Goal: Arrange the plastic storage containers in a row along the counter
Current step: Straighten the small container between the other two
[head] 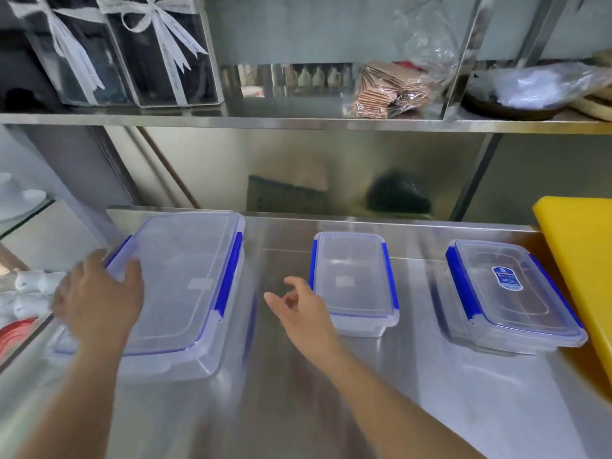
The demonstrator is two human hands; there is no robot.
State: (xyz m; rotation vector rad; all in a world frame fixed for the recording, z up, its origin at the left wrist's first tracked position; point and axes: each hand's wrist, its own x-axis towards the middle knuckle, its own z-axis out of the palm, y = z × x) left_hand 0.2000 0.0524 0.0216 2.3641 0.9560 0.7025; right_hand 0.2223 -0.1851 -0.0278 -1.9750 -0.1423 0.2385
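Meanwhile, three lidded containers sit along the steel counter: the left hand grips the large container, while the right hand hovers spread and empty beside the small container, the labelled container farther right.

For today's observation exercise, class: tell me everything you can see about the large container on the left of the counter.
The large container is a rectangular box of clear, slightly frosted plastic with a clear lid edged in blue. Blue clip latches are folded down on its long sides. It looks empty, with a small pale label on the lid. It lies flat on the steel counter, at the left end. The left hand rests on its near-left corner; the right hand is not touching it.
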